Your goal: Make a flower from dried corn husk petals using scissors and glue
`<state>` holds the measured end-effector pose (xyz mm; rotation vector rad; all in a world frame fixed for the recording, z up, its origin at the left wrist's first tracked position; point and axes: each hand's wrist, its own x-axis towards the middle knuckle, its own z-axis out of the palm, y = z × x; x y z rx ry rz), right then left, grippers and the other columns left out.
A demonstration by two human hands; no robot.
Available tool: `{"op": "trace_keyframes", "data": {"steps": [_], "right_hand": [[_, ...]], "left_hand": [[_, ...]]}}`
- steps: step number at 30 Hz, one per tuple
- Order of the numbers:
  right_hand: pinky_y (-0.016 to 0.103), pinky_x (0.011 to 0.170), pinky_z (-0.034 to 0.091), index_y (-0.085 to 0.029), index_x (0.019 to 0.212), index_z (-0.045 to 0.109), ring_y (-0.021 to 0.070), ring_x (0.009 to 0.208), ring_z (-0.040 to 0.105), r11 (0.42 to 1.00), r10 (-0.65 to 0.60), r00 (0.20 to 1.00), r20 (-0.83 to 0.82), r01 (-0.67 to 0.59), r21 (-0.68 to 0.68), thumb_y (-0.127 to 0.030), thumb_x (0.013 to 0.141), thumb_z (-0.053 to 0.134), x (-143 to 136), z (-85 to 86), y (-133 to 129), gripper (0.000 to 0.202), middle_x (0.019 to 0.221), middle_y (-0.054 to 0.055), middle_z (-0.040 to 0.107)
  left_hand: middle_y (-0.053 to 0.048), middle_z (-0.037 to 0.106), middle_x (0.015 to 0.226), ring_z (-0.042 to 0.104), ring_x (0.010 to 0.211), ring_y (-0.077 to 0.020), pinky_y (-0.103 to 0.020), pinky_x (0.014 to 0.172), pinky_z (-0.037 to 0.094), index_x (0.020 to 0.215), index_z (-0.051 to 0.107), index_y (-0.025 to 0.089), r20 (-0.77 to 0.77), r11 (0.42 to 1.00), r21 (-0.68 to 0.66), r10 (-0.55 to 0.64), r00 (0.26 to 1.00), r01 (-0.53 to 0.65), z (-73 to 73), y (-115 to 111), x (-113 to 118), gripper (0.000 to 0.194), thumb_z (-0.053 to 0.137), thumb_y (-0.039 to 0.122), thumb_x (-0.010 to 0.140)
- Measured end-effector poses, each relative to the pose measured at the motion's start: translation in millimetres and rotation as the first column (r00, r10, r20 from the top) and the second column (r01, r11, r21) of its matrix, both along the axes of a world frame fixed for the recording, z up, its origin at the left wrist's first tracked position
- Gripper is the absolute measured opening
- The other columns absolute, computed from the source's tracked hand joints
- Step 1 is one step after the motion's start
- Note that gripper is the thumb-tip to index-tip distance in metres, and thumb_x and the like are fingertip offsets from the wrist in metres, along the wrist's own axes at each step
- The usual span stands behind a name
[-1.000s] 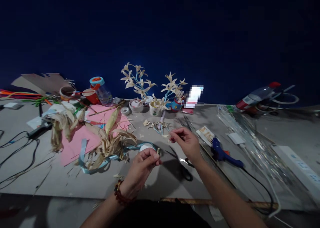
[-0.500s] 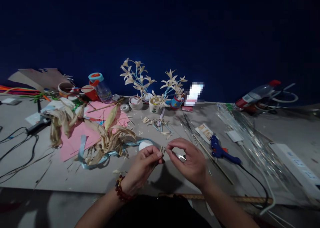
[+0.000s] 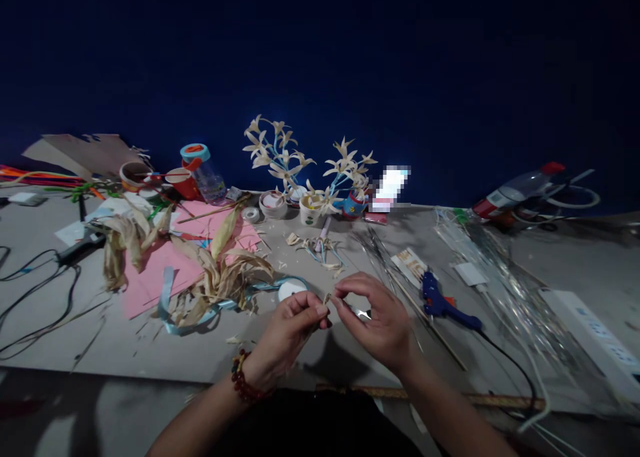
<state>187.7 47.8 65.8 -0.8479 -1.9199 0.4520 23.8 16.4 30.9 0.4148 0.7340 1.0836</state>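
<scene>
My left hand (image 3: 300, 320) is closed in a pinch on a small pale piece of corn husk (image 3: 327, 298), mostly hidden by the fingertips. From the right, my right hand (image 3: 375, 317) bends its thumb and fingers together at the same piece. A shiny metal thing (image 3: 364, 313) shows inside the curve of my right hand; whether it is held or lies behind I cannot tell. Left of my hands lie dried corn husks (image 3: 215, 280) and a light blue ribbon (image 3: 167, 303), with a white disc (image 3: 291, 290) close behind my left hand.
Husk flowers (image 3: 275, 153) on blue stems stand in small pots (image 3: 311, 210) at the back. On the right are a blue glue gun (image 3: 445, 303), thin wires (image 3: 505, 290) and a bottle (image 3: 520, 190). Pink paper (image 3: 160, 277) and a black-corded tool (image 3: 83, 247) lie left.
My hands stay almost in place, fingertips still meeting at the small husk piece. The view has shifted very slightly, and nothing on the table has visibly moved.
</scene>
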Motion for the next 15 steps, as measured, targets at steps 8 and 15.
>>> {"op": "trace_keyframes", "data": {"steps": [8,15], "right_hand": [[0.034,0.072,0.058,-0.026,0.104,0.064,0.0191,0.076,0.07,0.998,0.004,1.0,0.009,-0.004,0.066,-0.006,0.087,0.064,-2.1,-0.1,3.1,0.026,0.084,0.002,0.073],[0.037,0.073,0.058,-0.027,0.107,0.064,0.0211,0.079,0.07,0.99,-0.003,0.999,0.032,-0.002,0.139,-0.005,0.085,0.063,-1.8,-5.1,2.9,0.031,0.086,0.004,0.074]], "left_hand": [[0.0,0.064,0.061,0.057,0.061,-0.0089,-0.019,0.064,0.041,0.068,0.067,0.013,0.007,1.0,-0.004,-0.009,1.0,0.009,-1.1,-0.2,-0.7,0.029,0.092,0.029,0.066],[-0.001,0.065,0.063,0.057,0.062,-0.0093,-0.019,0.064,0.041,0.068,0.068,0.013,-0.002,1.0,0.006,-0.012,1.0,0.012,-1.0,-0.5,-1.0,0.029,0.091,0.03,0.067]]}}
